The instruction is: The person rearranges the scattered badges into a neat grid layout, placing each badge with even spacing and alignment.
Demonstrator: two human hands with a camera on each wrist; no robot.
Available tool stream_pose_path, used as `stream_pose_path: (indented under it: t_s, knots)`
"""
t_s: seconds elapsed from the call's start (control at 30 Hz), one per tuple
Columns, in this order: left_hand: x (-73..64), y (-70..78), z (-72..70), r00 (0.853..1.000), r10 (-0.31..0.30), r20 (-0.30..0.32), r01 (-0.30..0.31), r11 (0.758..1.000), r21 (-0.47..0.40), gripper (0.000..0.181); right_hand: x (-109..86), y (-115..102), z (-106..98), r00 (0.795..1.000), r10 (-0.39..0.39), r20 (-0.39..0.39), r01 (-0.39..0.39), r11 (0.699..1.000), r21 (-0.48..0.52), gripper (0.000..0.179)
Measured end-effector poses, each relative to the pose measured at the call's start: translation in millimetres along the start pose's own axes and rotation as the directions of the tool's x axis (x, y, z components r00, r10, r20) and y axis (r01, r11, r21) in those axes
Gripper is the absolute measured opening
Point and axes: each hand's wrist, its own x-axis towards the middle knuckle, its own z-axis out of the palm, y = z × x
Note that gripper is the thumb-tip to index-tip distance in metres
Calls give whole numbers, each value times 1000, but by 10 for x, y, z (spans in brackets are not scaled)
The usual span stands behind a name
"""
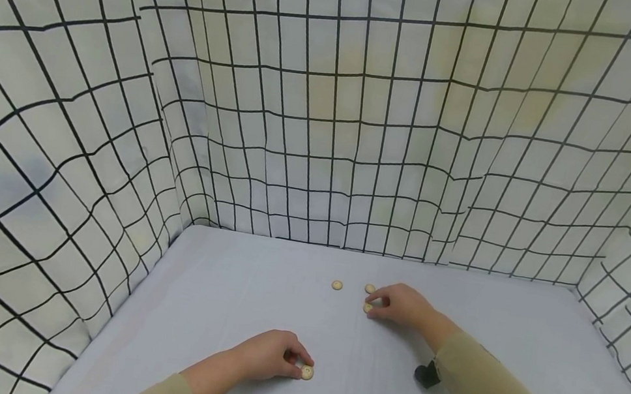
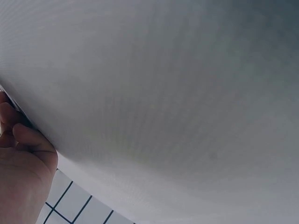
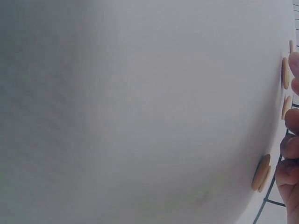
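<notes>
Between the thumb and index finger of my left hand (image 1: 275,356), a round pale wooden disc (image 1: 307,372) is pinched at its edge, low over the white table. My right hand (image 1: 400,305) pinches a similar disc (image 1: 368,308) farther back. Just behind its fingertips lies another disc (image 1: 370,288), and one more disc (image 1: 337,285) lies to the left of that. Faint marks show on their faces, too small to read. In the left wrist view only the curled left hand (image 2: 25,163) appears, its disc hidden. Thin disc edges (image 3: 285,73) show beside the right fingers (image 3: 290,145).
A white cloth covers the table (image 1: 208,302). White walls with a dark grid (image 1: 360,123) enclose its back and both sides. A small black device (image 1: 427,374) sits at the right wrist, by the sleeve cuff.
</notes>
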Motion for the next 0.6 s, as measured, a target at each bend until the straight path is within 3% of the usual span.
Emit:
stream_pose_path:
  t_s: [0.6]
  knots:
    - [3,-5,18,1000,-12,-4,12,1000,12,16,-76,191,-198,999,41,-16,-41,999,33,30]
